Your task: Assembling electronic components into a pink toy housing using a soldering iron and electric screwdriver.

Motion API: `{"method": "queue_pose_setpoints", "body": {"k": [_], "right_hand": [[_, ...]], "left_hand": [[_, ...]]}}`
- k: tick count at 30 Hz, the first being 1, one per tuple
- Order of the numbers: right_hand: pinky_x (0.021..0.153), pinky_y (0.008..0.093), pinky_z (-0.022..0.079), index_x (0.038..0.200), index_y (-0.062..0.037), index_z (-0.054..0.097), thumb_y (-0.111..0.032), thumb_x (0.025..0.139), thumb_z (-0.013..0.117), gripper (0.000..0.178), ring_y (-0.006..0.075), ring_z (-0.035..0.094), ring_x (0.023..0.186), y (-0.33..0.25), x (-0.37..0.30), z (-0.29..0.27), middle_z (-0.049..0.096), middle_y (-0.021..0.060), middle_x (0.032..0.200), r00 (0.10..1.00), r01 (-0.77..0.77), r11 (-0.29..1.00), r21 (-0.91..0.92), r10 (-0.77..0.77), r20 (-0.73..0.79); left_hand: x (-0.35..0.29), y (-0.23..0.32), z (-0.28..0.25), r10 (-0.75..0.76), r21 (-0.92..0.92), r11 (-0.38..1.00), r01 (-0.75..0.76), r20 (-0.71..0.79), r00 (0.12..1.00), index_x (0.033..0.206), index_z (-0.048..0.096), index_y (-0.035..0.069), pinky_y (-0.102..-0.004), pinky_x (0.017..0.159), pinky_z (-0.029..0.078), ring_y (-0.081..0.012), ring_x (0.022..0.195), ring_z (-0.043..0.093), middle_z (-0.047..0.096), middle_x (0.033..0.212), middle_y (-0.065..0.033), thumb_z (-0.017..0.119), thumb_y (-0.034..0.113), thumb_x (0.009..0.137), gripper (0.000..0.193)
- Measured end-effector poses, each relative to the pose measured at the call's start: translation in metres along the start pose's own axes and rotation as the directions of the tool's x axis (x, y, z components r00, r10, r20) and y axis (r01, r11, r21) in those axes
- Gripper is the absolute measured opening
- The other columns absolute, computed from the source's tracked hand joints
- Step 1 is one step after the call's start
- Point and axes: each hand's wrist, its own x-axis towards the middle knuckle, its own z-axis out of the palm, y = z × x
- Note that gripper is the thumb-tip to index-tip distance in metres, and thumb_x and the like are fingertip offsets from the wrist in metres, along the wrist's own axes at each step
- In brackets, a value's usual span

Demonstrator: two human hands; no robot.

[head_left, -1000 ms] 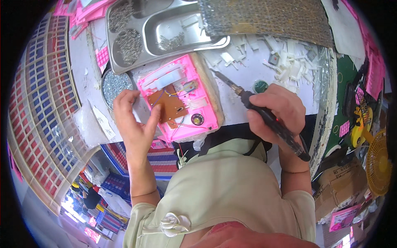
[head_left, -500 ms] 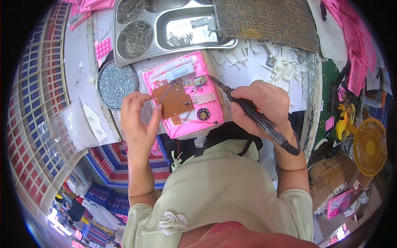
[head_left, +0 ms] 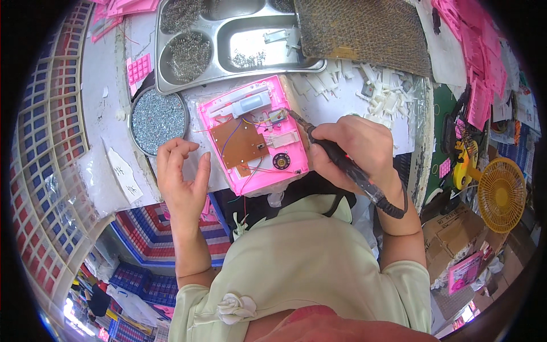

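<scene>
A pink plastic casing [head_left: 259,178] lies open in front of me, tilted slightly, with its inside up. In it sit a brown circuit board [head_left: 236,139], a grey-white block [head_left: 250,104], a small metal motor [head_left: 278,117], a round black speaker [head_left: 281,161] and thin coloured wires. My right hand [head_left: 356,145] grips a slim black corded electric screwdriver [head_left: 347,165]; its tip points to the casing's right edge, beside the motor. My left hand [head_left: 183,174] is off the casing's left side, thumb and fingers apart, holding nothing.
A round dish of small screws [head_left: 158,121] stands at the left. Behind is a metal compartment tray [head_left: 239,74] with springs and small parts, partly under a rough brown mat [head_left: 364,37]. White plastic pieces [head_left: 384,94] lie at the right. A yellow fan [head_left: 501,195] stands far right.
My left hand has let go of the board's left edge and drawn back to the left. The casing has turned slightly. The screwdriver tip stays near the motor.
</scene>
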Motion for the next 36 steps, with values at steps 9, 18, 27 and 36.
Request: {"method": "queue_pose_setpoints", "body": {"k": [9,18,27,36], "right_hand": [[0.052,0.0327,0.051,0.092,-0.0078,0.067,-0.001,0.067,0.076,0.028,0.0236,0.064,0.06,-0.003,0.006,0.0,0.062,0.0059,0.071,0.999,-0.036,0.999,-0.022,0.036,0.039],[0.047,0.0331,0.045,0.094,-0.0036,0.068,-0.001,0.071,0.077,0.025,0.022,0.057,0.051,0.003,0.005,0.004,0.058,0.0061,0.065,0.999,0.021,1.0,0.005,-0.021,-0.026],[0.046,0.0299,0.039,0.096,-0.0012,0.067,0.001,0.071,0.076,0.027,0.0192,0.052,0.049,-0.008,-0.002,-0.029,0.055,0.0059,0.062,0.994,-0.056,0.998,-0.018,0.054,-0.097],[0.046,0.028,0.034,0.098,-0.001,0.067,-0.001,0.073,0.077,0.027,0.0164,0.048,0.049,-0.003,-0.033,-0.039,0.052,0.0045,0.061,0.963,-0.17,0.977,0.13,0.192,-0.189]], "left_hand": [[-0.001,0.001,-0.001,0.008,0.001,1.0,-0.008,-0.013,1.0,0.101,0.064,0.002,-0.0331,0.079,0.047,-0.0204,0.087,0.056,0.062,0.104,-0.011,0.074,-0.003,0.079,0.025],[-0.001,-0.004,-0.004,0.005,-0.006,1.0,-0.005,-0.024,1.0,0.1,0.065,0.002,-0.0343,0.076,0.048,-0.0233,0.085,0.056,0.061,0.102,-0.0114,0.077,-0.001,0.077,0.026],[-0.001,0.004,-0.003,-0.004,0.004,1.0,0.004,-0.008,1.0,0.099,0.065,0.002,-0.0336,0.074,0.047,-0.0219,0.083,0.055,0.061,0.102,-0.0111,0.077,0.0,0.078,0.025],[0.017,-0.003,0.005,0.092,0.127,0.988,-0.093,0.02,0.996,0.127,0.06,0.002,-0.0416,0.092,0.05,-0.0349,0.105,0.062,0.063,0.113,-0.0177,0.079,0.009,0.081,0.05]]}}
